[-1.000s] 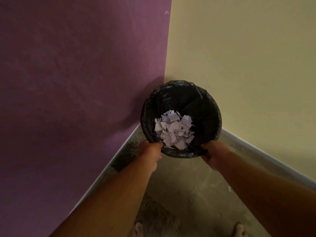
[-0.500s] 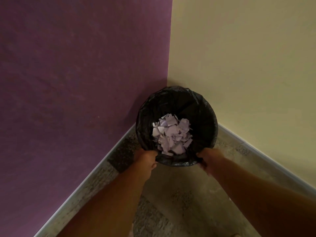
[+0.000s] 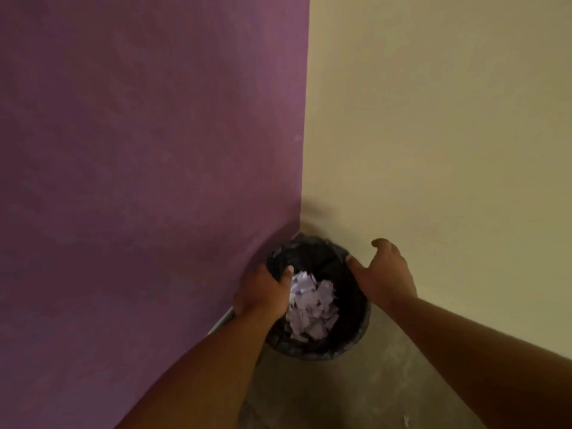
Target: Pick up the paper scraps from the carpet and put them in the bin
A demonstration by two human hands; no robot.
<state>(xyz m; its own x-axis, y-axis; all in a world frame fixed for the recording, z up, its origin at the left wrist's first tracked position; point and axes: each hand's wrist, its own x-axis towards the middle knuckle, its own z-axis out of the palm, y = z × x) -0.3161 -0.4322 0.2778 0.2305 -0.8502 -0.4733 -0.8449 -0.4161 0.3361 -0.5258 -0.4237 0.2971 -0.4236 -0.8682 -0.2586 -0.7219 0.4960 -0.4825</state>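
Observation:
A round bin (image 3: 325, 354) lined with a black bag stands on the floor in the corner where two walls meet. A heap of pale lilac paper scraps (image 3: 311, 305) lies inside it. My left hand (image 3: 263, 294) grips the bin's left rim, thumb hooked over the edge. My right hand (image 3: 385, 274) hovers at the right rim with fingers spread and loosely bent; only its thumb tip is at the rim. Both forearms reach in from the bottom of the view.
A purple wall (image 3: 139, 181) rises on the left and a cream wall (image 3: 448, 134) on the right, closing in the bin from behind. Grey mottled floor (image 3: 356, 394) lies in front of the bin, with a small pale fleck (image 3: 406, 421) near the bottom edge.
The bin has gone from being held up by its near rim to standing deep in the corner. My hands shifted to its sides, and my right hand has let go of the rim.

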